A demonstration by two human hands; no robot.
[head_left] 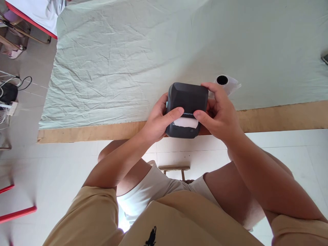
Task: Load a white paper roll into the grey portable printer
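Observation:
A black label printer (189, 99) is between my two hands over the table's front edge. White label paper (186, 122) sticks out of its front slot, above a small power mark. My left hand (160, 118) grips the printer's left side, thumb on top, near a light-blue tab (166, 104). The right side is in my right hand (217, 111), its thumb pressing beside the printed lettering and a finger at the far corner. Behind the right hand lies a white roll with a dark centre (222, 80), partly in clear plastic wrap (232, 85).
A wrinkled pale green cloth (107, 65) covers the table, with a bare wooden strip (279, 118) along the front edge. Cables and a black item (9, 93) are at the left. A red bar (17, 214) shows at lower left; a dark object (325, 58) sits at the far right.

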